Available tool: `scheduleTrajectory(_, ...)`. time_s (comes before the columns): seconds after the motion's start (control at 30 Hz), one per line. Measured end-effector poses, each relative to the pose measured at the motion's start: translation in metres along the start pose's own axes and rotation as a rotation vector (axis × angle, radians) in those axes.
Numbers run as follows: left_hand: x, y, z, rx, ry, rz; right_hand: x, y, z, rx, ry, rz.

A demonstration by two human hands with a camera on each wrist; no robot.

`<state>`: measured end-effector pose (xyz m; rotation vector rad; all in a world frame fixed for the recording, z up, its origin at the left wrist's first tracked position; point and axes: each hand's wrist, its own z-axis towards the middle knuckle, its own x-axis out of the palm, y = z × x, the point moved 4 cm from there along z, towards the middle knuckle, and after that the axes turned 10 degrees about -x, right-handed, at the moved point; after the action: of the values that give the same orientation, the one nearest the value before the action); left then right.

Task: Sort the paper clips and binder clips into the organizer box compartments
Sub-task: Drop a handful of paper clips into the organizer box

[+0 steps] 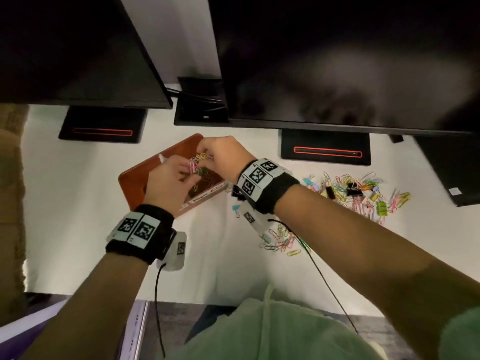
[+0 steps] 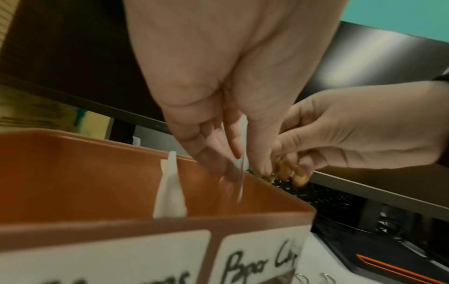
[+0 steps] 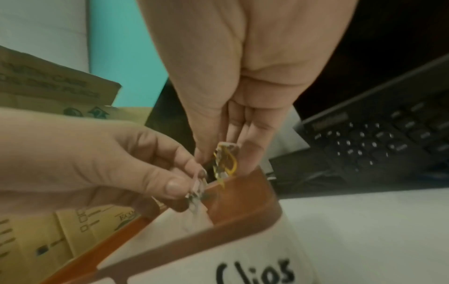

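An orange-brown organizer box (image 1: 135,178) lies on the white table, split by a white divider (image 2: 170,192). Its right compartment carries a label reading "Paper Clips" (image 2: 262,263). Over that compartment both hands hold one tangled bunch of coloured paper clips (image 1: 198,163). My left hand (image 1: 191,172) pinches the bunch's lower end (image 3: 196,190) between thumb and fingers. My right hand (image 1: 205,152) pinches its upper, yellow part (image 3: 226,161). A loose pile of paper clips and binder clips (image 1: 363,193) lies on the table to the right. A smaller pile of paper clips (image 1: 283,240) lies under my right forearm.
Two dark monitors hang over the back of the table, each on a black stand (image 1: 324,149). A black desk phone (image 3: 388,138) sits behind the box. Cardboard boxes (image 1: 10,178) stand at the left. The table's near edge (image 1: 207,297) runs just in front of my body.
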<state>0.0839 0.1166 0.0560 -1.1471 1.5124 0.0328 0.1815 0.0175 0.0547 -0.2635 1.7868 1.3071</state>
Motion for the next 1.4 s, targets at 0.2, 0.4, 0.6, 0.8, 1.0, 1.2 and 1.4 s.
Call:
scheduleTrajectory(0.2,-0.009,0.003,-0.013,0.156,-0.034,0.012,0.004,-0.010,-0.018,0.070,-0.074,0.179)
scheduleTrajectory(0.4,0.063,0.001,-0.057,0.336,0.394,0.143,-0.014,-0.064,-0.097,0.135,-0.079,0.077)
scheduleTrajectory(0.6,0.146,-0.001,-0.075,0.391,0.661,0.367,0.015,-0.096,-0.161,0.211,0.408,-0.085)
scheduleTrajectory(0.8,0.167,0.004,-0.070,0.357,0.631,0.298,0.039,-0.103,-0.178,0.239,0.439,-0.076)
scheduleTrajectory(1.0,0.161,0.007,-0.058,0.281,0.579,0.176,0.030,-0.109,-0.165,0.235,0.278,-0.011)
scheduleTrajectory(1.2,0.145,0.003,-0.044,0.259,0.376,0.049,0.009,-0.115,-0.149,0.219,0.092,0.010)
scheduleTrajectory(1.4,0.145,0.000,-0.067,0.415,0.436,0.195,0.003,-0.125,-0.160,0.289,0.067,-0.008)
